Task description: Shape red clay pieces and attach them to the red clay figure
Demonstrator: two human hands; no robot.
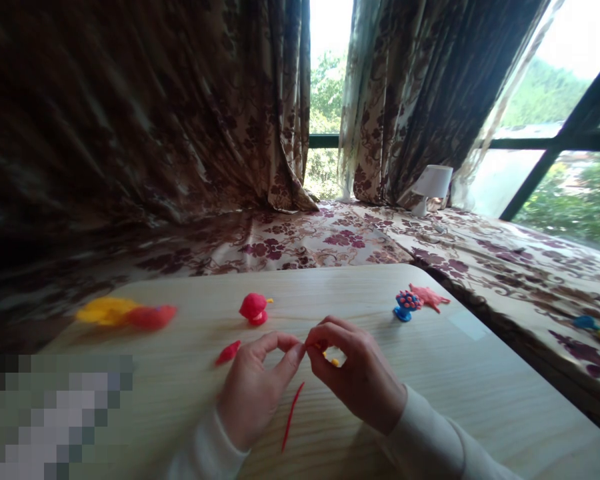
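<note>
Fingertip to fingertip above the wooden table (340, 440), my left hand (255, 380) and my right hand (357, 373) each make a pinch. Whatever sits between the fingers is too small to make out. Small yellow clay bits (335, 363) show through the loop of my right fingers. Below the hands lies a thin red clay strip (292, 419). To the left of my left hand is a pointed red clay lump (228, 352). Beyond the hands stands a red clay figure (255, 307) with a rounded top on a small base.
At the table's far left lie yellow clay (107, 311) and red clay (151, 317). On the right stand a blue clay piece with pink dots (406, 305) and a flat pink clay piece (430, 297). A white lamp (434, 181) stands by the curtains (400, 100).
</note>
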